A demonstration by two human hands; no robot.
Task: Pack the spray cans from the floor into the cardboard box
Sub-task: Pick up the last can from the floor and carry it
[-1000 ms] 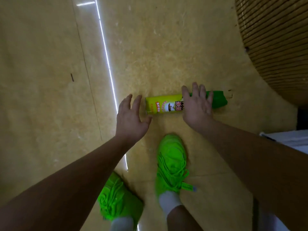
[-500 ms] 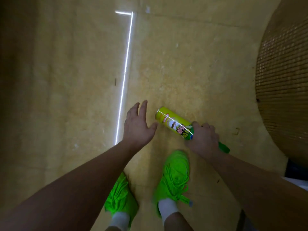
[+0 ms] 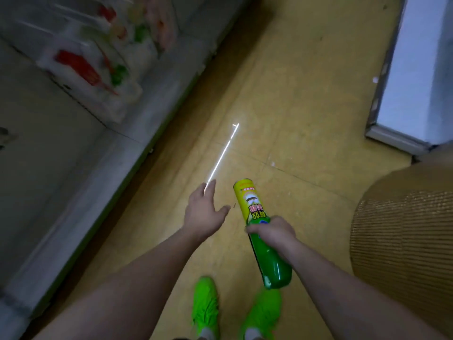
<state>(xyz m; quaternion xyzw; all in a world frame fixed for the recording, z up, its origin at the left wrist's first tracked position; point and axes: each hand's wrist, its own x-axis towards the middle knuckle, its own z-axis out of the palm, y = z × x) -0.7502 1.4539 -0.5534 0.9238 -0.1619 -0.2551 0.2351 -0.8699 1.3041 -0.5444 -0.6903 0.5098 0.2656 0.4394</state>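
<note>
I see the right hand (image 3: 272, 233) wrapped around the spray can (image 3: 259, 229) at its middle, off the floor (image 3: 282, 106). The can has a yellow printed body pointing away beyond the hand and a glossy green cap end toward me. The left hand (image 3: 203, 214), just beside the can, is spread and holds nothing.

place: shop aisle | evidence: low shelving (image 3: 103, 173) with blurred packaged goods (image 3: 98, 69); glossy tiled floor (image 3: 282, 119)
</note>
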